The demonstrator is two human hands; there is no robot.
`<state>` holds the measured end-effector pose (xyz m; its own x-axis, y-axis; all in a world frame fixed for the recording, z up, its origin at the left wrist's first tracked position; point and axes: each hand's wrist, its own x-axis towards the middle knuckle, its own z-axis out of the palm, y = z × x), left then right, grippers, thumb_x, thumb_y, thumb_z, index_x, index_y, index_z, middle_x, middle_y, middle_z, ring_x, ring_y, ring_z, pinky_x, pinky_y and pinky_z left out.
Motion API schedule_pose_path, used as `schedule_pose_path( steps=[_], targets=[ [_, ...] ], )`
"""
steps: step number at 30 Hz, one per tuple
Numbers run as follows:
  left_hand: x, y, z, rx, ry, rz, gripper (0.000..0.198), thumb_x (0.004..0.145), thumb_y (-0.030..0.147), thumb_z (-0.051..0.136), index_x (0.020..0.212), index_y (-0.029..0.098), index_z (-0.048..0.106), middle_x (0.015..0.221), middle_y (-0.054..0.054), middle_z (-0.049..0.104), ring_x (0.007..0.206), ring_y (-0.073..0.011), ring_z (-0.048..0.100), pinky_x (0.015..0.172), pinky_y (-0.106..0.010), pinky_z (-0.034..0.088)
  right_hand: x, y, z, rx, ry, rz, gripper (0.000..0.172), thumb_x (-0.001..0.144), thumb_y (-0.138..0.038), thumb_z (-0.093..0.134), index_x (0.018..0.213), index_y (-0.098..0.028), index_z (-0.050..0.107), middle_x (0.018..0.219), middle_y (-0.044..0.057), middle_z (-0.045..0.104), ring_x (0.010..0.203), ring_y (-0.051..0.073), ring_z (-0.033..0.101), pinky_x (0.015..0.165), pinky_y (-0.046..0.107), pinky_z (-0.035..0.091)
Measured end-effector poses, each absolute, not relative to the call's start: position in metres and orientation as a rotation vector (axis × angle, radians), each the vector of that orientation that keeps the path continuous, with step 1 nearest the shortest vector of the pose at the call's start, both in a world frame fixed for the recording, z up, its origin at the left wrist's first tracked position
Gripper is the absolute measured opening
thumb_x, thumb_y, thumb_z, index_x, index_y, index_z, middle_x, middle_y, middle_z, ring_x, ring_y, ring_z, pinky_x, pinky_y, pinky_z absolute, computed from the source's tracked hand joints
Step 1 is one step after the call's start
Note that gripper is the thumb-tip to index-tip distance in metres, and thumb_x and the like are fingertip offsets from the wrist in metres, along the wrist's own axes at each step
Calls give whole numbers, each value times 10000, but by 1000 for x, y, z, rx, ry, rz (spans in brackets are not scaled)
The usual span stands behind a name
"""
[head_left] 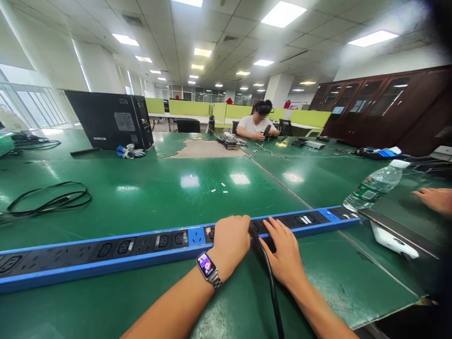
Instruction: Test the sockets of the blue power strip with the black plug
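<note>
A long blue-and-black power strip [144, 245] lies across the green table in front of me. My left hand [231, 241], with a smartwatch [207, 267] on its wrist, is closed over the strip around a black plug, which is mostly hidden by the fingers. From it a thick black power cord [272, 287] runs down toward me between my arms. Just to the right, my right hand [285, 252] rests with fingers spread, its fingertips on the strip's top edge and the thumb near the cord.
A water bottle [376, 186] leans at the strip's right end, near a white device [394, 241] and another person's hand [436, 200]. A black computer tower [113, 120], gloves [130, 151] and a coiled cable [52, 200] lie left. Across the table sits a person [256, 125].
</note>
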<state>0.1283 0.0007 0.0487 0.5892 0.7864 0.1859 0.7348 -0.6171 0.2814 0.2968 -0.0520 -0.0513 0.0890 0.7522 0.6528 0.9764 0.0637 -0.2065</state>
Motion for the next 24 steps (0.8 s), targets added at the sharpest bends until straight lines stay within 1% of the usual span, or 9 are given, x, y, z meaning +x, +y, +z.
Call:
schedule_pose_path(
  steps=[2,4,6,9,11,13,16,20,24],
  targets=[
    [129,0,44,2628,1255,467,268,873,190,554,1132,215,616,1028,-84,726,985,-259,675,859,-404,512,290,-52,-44,-1678,-1747,-421,482,910,-460,485,1322,-211,501,1310,125,584,1235,296,498,1030,558,378],
    [119,3,40,2622,1229,488,473,858,269,625,1314,217,511,1152,-99,697,1109,-275,625,975,-460,453,284,-49,-35,-1571,-1835,-359,539,876,-461,556,1349,-215,471,1239,116,618,1142,268,557,979,499,437],
    [94,7,36,2661,1158,507,717,808,356,704,1432,210,382,1337,-121,597,1275,-299,505,1086,-516,341,280,-42,-24,-1468,-1950,-290,601,848,-466,606,1365,-200,457,1164,114,648,1047,246,600,906,433,490],
    [18,12,30,2738,1167,510,863,720,439,778,1450,250,359,1490,-108,443,1396,-325,344,1144,-568,205,278,-30,-5,-1402,-2010,-272,427,867,-453,585,1210,-198,589,978,83,707,866,216,654,791,369,524],
    [-48,13,26,2699,1360,499,884,688,473,789,1442,261,379,1488,-117,443,1384,-338,361,1126,-567,238,268,-26,9,-1370,-1852,-335,309,884,-435,558,1066,-200,642,903,66,722,792,200,670,751,338,525],
    [-110,12,21,2608,1574,469,849,683,494,778,1412,234,430,1426,-135,515,1328,-354,437,1083,-556,315,241,-26,23,-1340,-1660,-350,288,893,-429,536,1037,-202,638,920,64,729,792,192,681,743,312,521],
    [-167,9,13,2576,1674,493,696,722,506,733,1330,239,524,1337,-113,601,1236,-320,536,1063,-508,362,166,-30,33,-1335,-1752,-105,262,913,-417,500,1035,-223,629,908,36,733,768,168,682,700,267,500],
    [-173,4,8,2606,1664,573,627,730,458,736,1293,248,557,1323,-86,614,1216,-284,550,1082,-469,355,65,-26,32,-1457,-2010,209,222,937,-385,472,985,-238,630,872,13,732,783,170,679,671,253,437],
    [-162,2,8,2598,1680,598,626,711,413,761,1278,232,567,1310,-87,618,1208,-284,548,1089,-476,341,31,-15,40,-1643,-2127,184,242,947,-394,451,870,-237,620,838,16,716,769,169,659,615,250,354]
  ],
)
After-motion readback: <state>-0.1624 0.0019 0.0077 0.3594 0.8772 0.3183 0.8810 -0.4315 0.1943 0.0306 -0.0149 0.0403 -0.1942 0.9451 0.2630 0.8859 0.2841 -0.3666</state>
